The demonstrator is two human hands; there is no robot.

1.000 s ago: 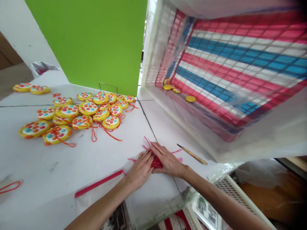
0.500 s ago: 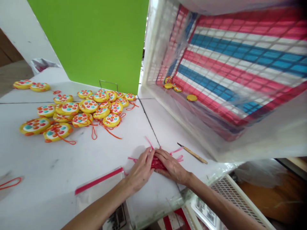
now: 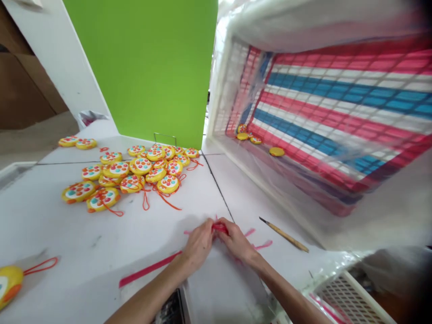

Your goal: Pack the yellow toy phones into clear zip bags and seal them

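My left hand (image 3: pixel 199 240) and my right hand (image 3: pixel 237 242) meet over the white table, fingers closed on a small bunch of red plastic strips (image 3: pixel 220 228). Both sets of fingertips pinch it, and they hide part of it. Loose pink strip ends (image 3: pixel 263 245) stick out beyond my right hand, and a shorter pink end shows left of my left hand. Under my left forearm lies a clear plastic bag with a red top band (image 3: pixel 150 269). A craft knife with a wooden handle (image 3: pixel 285 234) rests to the right of my hands.
Several yellow, dotted ornaments with orange cords (image 3: pixel 141 166) lie piled at the back left; another ornament (image 3: pixel 10 285) sits at the left edge. A green panel (image 3: pixel 145 67) stands behind. At right, a plastic-lined crate (image 3: pixel 270 193) lies tipped sideways. A white basket (image 3: pixel 351 292) is below.
My hands have gone from lying flat over the red bunch to pinching it between curled fingers. The view has shifted, so a yellow ornament now shows at the left edge.
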